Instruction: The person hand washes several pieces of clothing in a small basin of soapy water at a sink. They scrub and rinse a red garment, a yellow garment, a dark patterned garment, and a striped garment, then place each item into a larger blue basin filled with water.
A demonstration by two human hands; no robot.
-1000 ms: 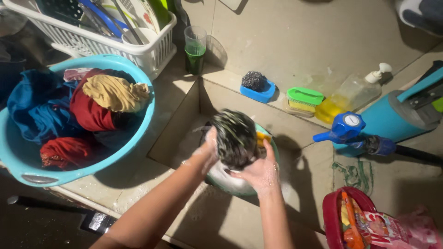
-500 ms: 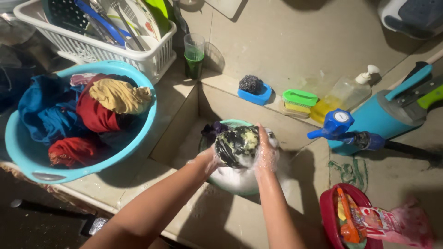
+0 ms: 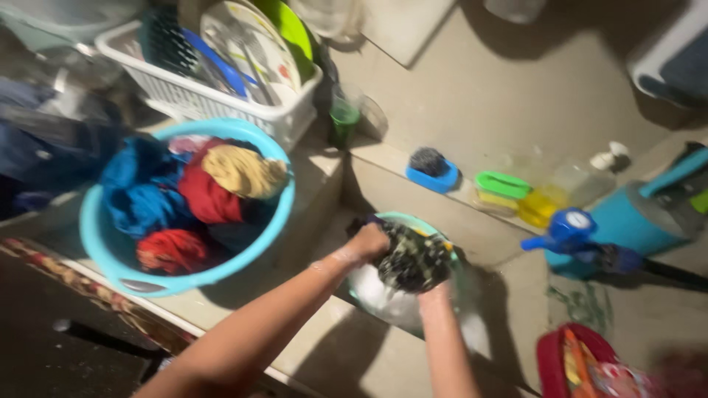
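Note:
Both my hands grip a dark, wet, patterned cloth (image 3: 414,258) bunched over a green basin (image 3: 402,221) holding soapy white water. My left hand (image 3: 366,244) clutches the cloth's left side. My right hand (image 3: 434,293) holds it from below at the near side, mostly hidden by the cloth. The picture is blurred by motion.
A blue tub (image 3: 103,250) of blue, red and yellow clothes stands on the ledge at left. Behind it is a white dish rack (image 3: 199,96) with plates. A scrub pad in a blue dish (image 3: 431,173), green soap holder (image 3: 503,184), yellow bottle (image 3: 549,199), blue container (image 3: 627,221) and red bag (image 3: 582,365) lie at right.
The view has swung to the right and blurred. My hands have twisted the cloth, the left hand moving up onto its left side and the right dropping beneath it.

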